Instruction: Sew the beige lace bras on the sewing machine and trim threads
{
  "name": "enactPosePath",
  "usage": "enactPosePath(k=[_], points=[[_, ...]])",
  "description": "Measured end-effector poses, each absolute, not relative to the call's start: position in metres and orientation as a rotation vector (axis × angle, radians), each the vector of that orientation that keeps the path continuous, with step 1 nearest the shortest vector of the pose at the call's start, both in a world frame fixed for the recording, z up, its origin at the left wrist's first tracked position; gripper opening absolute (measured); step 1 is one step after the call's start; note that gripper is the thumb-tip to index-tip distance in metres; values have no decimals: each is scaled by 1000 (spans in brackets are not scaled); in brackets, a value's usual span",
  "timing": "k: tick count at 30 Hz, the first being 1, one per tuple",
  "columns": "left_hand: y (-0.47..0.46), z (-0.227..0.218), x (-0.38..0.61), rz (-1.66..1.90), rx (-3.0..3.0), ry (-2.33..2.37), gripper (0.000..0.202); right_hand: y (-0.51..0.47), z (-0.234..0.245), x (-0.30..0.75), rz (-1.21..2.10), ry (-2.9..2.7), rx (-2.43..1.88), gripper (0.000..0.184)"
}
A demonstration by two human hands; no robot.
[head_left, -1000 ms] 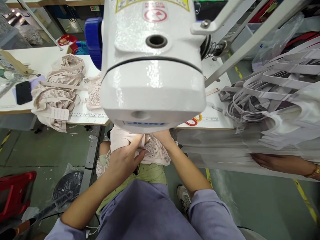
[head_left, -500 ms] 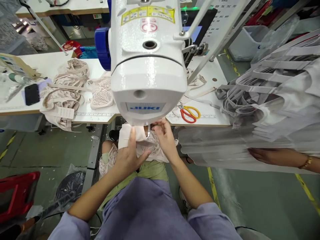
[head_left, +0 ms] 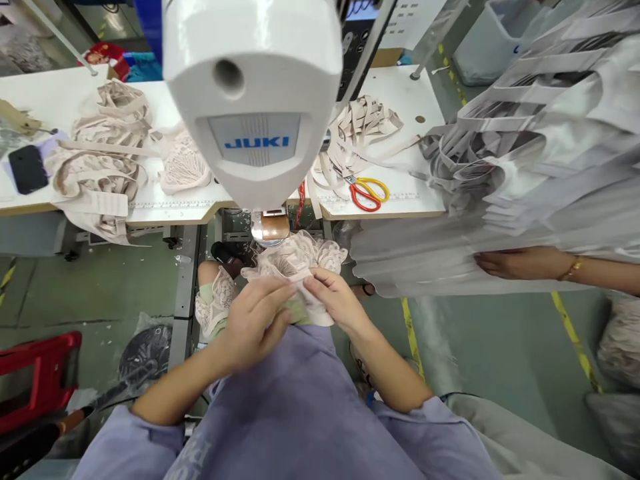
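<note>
The right hand [head_left: 337, 300] pinches the smooth beige band [head_left: 316, 307] of a frilly lace garment [head_left: 293, 257] between thumb and fingers; the left hand [head_left: 257, 320], half curled, meets its edge, though I can't tell whether it grips. The crumpled lace lies over the person's lap, just below the glossy, rounded white sewing machine [head_left: 250, 93]. Limp fabric straps [head_left: 367, 123] heap on the hard white table [head_left: 395, 83] near red-and-yellow-handled scissors [head_left: 367, 193]. Beyond stands a translucent plastic bin [head_left: 473, 63], its contents unclear from here
</note>
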State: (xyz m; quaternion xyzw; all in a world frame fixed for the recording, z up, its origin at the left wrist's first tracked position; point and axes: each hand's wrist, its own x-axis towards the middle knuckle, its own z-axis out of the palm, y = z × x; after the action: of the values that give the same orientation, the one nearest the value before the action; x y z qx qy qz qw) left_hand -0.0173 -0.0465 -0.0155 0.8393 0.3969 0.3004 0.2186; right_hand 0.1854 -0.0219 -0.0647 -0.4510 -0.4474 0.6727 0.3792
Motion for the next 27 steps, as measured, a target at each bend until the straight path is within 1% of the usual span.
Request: enactPosePath(k=[2, 4, 5, 7, 9, 11, 13, 15, 18, 23, 27], points=[[-34, -9, -16, 703, 2475, 1002, 35, -21, -59, 186, 1792, -1392, -1059, 46], [-22, -11, -15, 421, 2516, 1072, 35, -21, -57, 184, 1712, -1746, -1034, 45], [-17, -15, -15, 293, 2458, 1182, 41, -21, -58, 182, 1565, -1938, -1069, 44], [-10, -29, -19, 131, 2137, 1358, 53, -22, -67, 177, 1111, -2232, -1197, 39], [-6, -46, -24, 160, 1633, 1297, 56, -22, -80, 172, 689, -2355, -1299, 35], [-6, -63, -29, 310, 1169, 1088, 53, -21, -93, 168, 481, -2366, -1307, 31], [-9, -75, -32, 464, 926, 985, 51, -21, -100, 167, 442, -2300, -1266, 27], [-14, -79, -33, 551, 879, 983, 49, -21, -100, 166, 454, -2144, -1260, 27], [-20, -74, -35, 618, 1004, 1023, 43, -25, -95, 164, 511, -1949, -1319, 28], [-25, -61, -35, 671, 1310, 1184, 36, -26, -90, 156, 705, -1904, -1390, 26], [-26, -62, -30, 636, 1356, 1268, 38, -30, -94, 148, 592, -1891, -1348, 20]])
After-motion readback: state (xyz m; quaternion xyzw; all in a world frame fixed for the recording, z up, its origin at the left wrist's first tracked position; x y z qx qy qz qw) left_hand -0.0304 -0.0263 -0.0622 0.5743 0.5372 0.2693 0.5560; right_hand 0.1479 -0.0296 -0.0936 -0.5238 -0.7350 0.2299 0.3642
